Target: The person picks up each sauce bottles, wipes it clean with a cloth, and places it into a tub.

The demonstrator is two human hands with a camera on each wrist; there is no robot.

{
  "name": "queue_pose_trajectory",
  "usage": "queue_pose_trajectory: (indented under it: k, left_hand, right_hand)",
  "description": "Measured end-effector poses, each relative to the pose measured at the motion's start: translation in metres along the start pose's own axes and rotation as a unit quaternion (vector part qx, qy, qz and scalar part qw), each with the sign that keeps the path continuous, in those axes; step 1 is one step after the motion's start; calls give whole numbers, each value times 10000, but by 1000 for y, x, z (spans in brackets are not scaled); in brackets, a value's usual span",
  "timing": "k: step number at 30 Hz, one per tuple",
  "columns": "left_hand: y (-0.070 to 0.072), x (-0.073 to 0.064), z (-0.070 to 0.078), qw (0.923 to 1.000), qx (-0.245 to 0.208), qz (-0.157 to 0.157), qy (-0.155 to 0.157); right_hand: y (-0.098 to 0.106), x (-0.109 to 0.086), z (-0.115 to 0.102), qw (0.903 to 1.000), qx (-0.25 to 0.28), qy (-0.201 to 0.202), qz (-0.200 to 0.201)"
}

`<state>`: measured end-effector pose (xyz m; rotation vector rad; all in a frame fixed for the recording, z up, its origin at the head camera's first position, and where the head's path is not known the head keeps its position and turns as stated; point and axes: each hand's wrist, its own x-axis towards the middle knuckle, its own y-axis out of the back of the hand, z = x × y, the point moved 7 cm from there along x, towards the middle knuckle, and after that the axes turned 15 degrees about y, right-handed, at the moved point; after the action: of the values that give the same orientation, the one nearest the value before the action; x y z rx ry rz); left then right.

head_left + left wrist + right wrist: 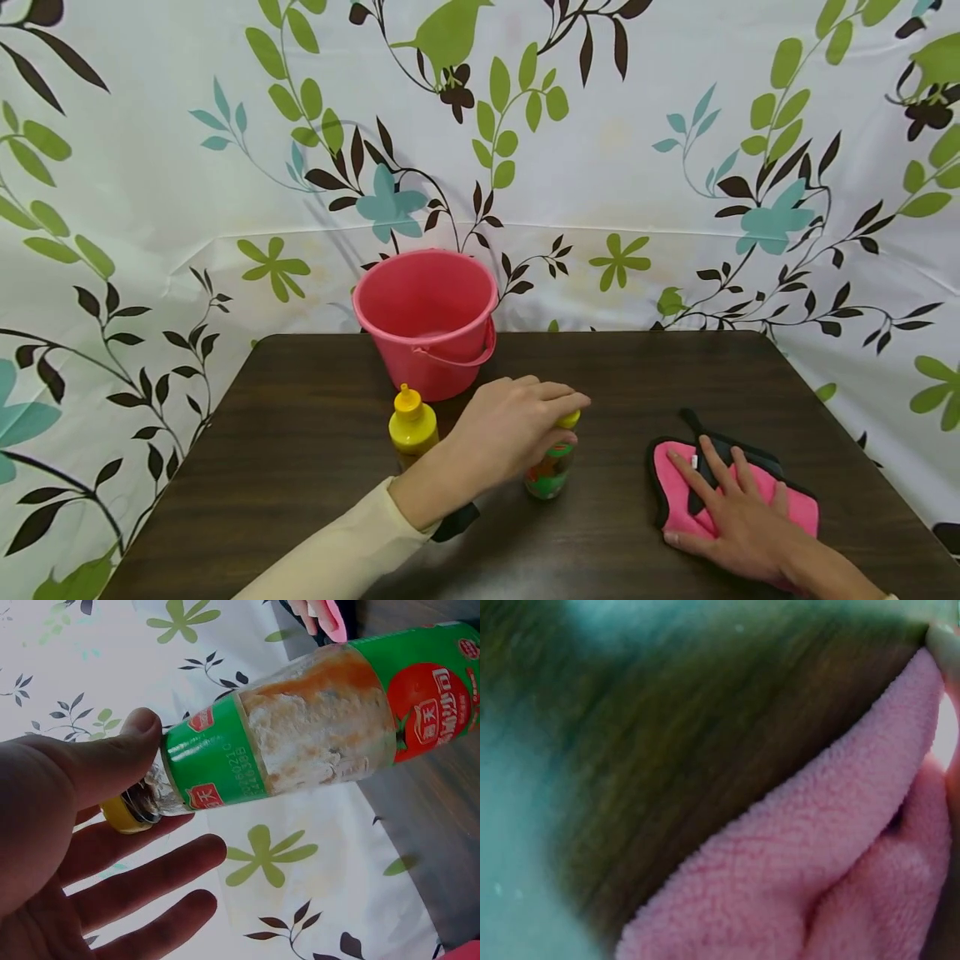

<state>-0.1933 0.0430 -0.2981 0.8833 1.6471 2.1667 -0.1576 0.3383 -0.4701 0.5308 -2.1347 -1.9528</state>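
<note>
My left hand reaches over the middle of the table and pinches the yellow-capped neck of a ketchup bottle. The left wrist view shows its green label with a red tomato; thumb and index finger are at the neck while the other fingers extend past it. At the right, my right hand lies with fingers spread on a pink plush cloth with dark edging and a dark loop. That pink cloth fills much of the right wrist view.
A yellow squeeze bottle stands left of my left hand, partly behind the forearm. Behind it is a pink bucket with its handle down. A small black object shows under my left wrist. A patterned curtain hangs behind the table.
</note>
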Motion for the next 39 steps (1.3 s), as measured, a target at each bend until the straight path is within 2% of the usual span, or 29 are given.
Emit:
queue_pose_trajectory:
  k: [3,11,18,21,24,27,30,32,35,37,39]
  left_hand:
    - [0,1,4,9997,224,106,-88]
    - [-1,2,6,9997,199,134,-86]
    - [0,-1,7,9986,435,271,-134]
    - [-1,-1,7,9985,523,155,-103]
    - [-4,0,7,9989,471,-58,-45]
    - [-7,-1,6,9992,183,-366,38]
    - [-10,-1,5,9976,-227,-647,121]
    - [-10,-1,5,9962,-471,-722,153]
    - [-10,0,5,9947,-718,-727,148]
    - [-10,0,5,9941,-812,-709,130]
    - [-10,1,6,9939,-845,-703,115]
  right_hand:
    - [3,-2,0,9999,62,-81,91]
    - [6,-3,2,9997,42,-114,216]
    - [5,-1,5,9998,-89,-64,178]
    - [5,0,9,9996,220,-43,155]
    - [9,2,13,9969,781,-20,94]
    - [13,3,22,9886,1470,-195,-253]
    - [18,3,32,9708,2222,-646,-639]
    - [23,2,37,9516,2818,-979,-739]
    - [30,-1,41,9090,3915,-1337,-505]
    - [35,-3,42,8766,4584,-1434,-291]
    - [40,-4,41,8433,5200,-1352,-122]
